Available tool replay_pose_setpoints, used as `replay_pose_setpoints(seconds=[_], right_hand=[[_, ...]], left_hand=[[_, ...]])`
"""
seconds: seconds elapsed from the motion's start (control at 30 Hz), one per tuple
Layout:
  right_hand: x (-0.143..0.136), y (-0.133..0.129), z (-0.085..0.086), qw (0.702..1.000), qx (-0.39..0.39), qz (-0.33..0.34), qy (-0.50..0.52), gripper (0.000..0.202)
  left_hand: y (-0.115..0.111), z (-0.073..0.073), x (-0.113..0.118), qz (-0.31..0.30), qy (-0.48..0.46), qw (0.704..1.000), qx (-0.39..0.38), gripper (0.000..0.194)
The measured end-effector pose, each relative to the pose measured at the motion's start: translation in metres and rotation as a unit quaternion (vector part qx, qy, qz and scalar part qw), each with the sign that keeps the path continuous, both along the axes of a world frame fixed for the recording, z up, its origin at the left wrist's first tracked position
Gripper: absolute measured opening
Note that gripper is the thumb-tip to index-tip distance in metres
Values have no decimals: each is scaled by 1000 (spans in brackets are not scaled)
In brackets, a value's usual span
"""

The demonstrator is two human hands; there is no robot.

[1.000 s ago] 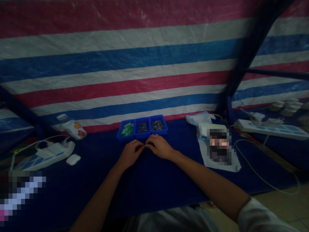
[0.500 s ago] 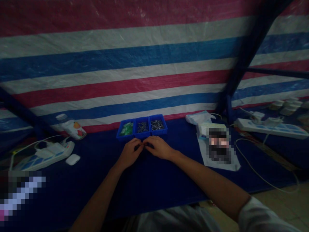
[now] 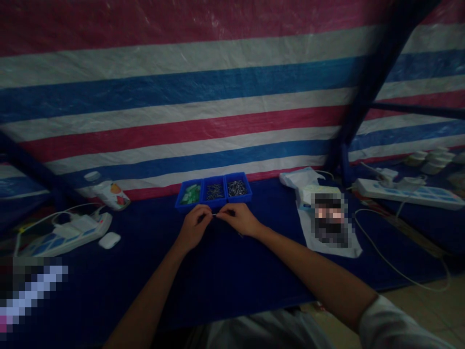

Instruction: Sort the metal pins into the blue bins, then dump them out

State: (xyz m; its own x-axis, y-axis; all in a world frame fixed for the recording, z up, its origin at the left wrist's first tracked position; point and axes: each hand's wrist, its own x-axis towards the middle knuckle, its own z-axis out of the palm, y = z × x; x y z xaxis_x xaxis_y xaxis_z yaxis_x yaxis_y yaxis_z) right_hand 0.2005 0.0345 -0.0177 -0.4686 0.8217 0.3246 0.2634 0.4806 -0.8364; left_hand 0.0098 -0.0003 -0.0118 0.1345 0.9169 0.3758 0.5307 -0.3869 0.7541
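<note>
Just in front of three joined blue bins, my left hand (image 3: 196, 225) and my right hand (image 3: 240, 219) face each other, fingers pinched. Between their fingertips shows a small, thin, light piece (image 3: 214, 214), too small to name. The left bin (image 3: 180, 206) holds green pieces (image 3: 191, 194). Small dark metal parts (image 3: 214, 192) lie in the middle bin, and shiny metal parts (image 3: 237, 188) fill much of the right one. A small dark tip shows under my right palm; what it is I cannot tell.
At left are a bottle (image 3: 111, 194), a power strip (image 3: 72, 235) and a white case (image 3: 109, 240) on the blue table (image 3: 225, 276). A tissue pack (image 3: 308, 196), white sheet (image 3: 308, 237), cable (image 3: 385, 269) and second power strip (image 3: 410, 194) lie at right.
My fingertips have drawn slightly apart, and the thin light piece now shows between them. The dark tip under my right palm has come into view. The bins have not moved.
</note>
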Motion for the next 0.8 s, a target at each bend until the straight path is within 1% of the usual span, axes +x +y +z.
replay_pose_setpoints(seconds=[0.1,0.17,0.27,0.33,0.37,0.43,0.5,0.57,0.6,0.63,0.7,0.8], right_hand=[[-2,1,-1,997,-62,-21,49,29],[-3,2,-1,993,-90,-21,72,34],[-1,7,-1,986,-138,-33,90,42],[1,11,0,978,-169,-64,107,46],[3,13,0,973,-176,-86,122,46],[8,17,1,964,-171,-132,153,38],[12,20,4,962,-140,-181,152,30],[18,20,8,968,-88,-217,93,21],[20,20,10,972,-65,-221,47,16],[23,18,14,976,-48,-214,-4,14],[28,15,21,977,-44,-173,-115,15],[37,9,31,956,-58,-123,-259,23]], left_hand=[[-1,0,2,-9,-5,1000,-9,23],[-2,2,3,-12,-7,1000,-21,24],[-3,4,3,24,-31,998,-43,29],[-3,5,0,60,-54,996,-47,34],[-2,5,-1,72,-62,994,-47,36],[-1,5,-4,86,-73,993,-46,38],[0,4,-4,89,-76,992,-50,39],[0,4,-4,84,-65,993,-52,38],[-1,4,-3,79,-55,994,-53,37],[-1,4,-2,74,-43,995,-55,36],[-2,4,-2,65,-19,996,-59,34],[-1,2,-2,58,7,996,-64,30]])
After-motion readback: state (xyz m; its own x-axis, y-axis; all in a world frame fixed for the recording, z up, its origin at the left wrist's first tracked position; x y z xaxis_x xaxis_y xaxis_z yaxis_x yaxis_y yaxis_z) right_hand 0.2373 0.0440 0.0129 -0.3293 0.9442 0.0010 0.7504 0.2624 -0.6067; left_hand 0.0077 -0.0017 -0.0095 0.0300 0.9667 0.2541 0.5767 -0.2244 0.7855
